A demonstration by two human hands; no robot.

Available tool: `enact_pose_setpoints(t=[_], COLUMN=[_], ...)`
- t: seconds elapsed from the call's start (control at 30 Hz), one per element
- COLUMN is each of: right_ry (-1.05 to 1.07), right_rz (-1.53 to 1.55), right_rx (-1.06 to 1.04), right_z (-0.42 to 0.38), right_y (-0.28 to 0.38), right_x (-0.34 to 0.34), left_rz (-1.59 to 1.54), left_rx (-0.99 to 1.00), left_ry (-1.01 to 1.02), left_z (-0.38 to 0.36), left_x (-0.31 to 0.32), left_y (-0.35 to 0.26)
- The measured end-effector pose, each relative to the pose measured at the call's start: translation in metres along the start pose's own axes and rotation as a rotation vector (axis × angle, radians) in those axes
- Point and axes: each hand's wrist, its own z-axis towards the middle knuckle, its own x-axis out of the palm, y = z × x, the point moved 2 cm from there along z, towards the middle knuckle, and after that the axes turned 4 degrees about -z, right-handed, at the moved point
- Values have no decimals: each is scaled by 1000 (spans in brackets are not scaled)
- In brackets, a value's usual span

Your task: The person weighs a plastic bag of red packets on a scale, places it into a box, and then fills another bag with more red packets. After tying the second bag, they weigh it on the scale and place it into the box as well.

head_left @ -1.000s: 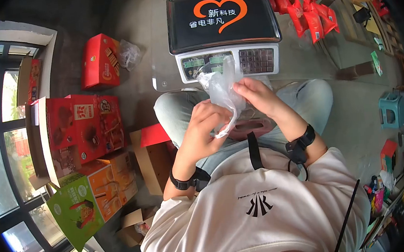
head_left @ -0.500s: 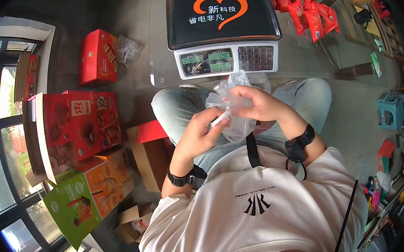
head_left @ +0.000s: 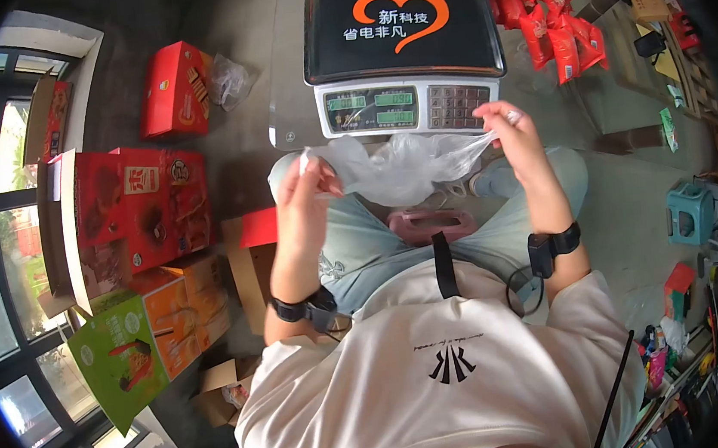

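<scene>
A clear plastic bag (head_left: 405, 168) is stretched sideways above my lap, just in front of the weighing scale (head_left: 401, 34). My left hand (head_left: 307, 181) pinches one end of the bag, with a bit of it poking up past the fingers. At the other end, my right hand (head_left: 514, 127) grips a bunched corner near the scale's keypad. Between the hands the bag sags a little and looks empty. The scale's black pan is bare, and its green display (head_left: 371, 109) is lit.
Red packets (head_left: 547, 20) lie heaped right of the scale on the glass table. On the left stand a red box (head_left: 175, 90), a large red carton (head_left: 146, 210) and a green carton (head_left: 121, 359). A teal stool (head_left: 689, 214) is at the right.
My hands have moved apart, left hand leftward and right hand rightward. The bag, bunched between them before, is now pulled out wide.
</scene>
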Motion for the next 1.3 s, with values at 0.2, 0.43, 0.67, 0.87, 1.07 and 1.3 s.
enact_pose_setpoints(t=[0.2,0.43,0.67,0.87,1.07,1.3], right_ry=[-602,-527,-37,40,-356,-39], right_rz=[114,-446,-11,675,-504,567], right_rx=[-943,-858,-277,-611,-513,-335], right_z=[-80,-5,25,-66,-2,4], right_y=[145,64,22,65,53,49], right_x=[-17,-27,-38,-29,-22,-18], left_rz=[209,-21,-116,845,729,341], left_rx=[798,306,104,759,486,395], left_ry=[-277,-272,-154,-207,-269,-119], left_z=[-31,27,59,26,77,50], left_x=[19,-1,-19,11,1,29], left_y=[-102,-33,-15,-52,8,-24])
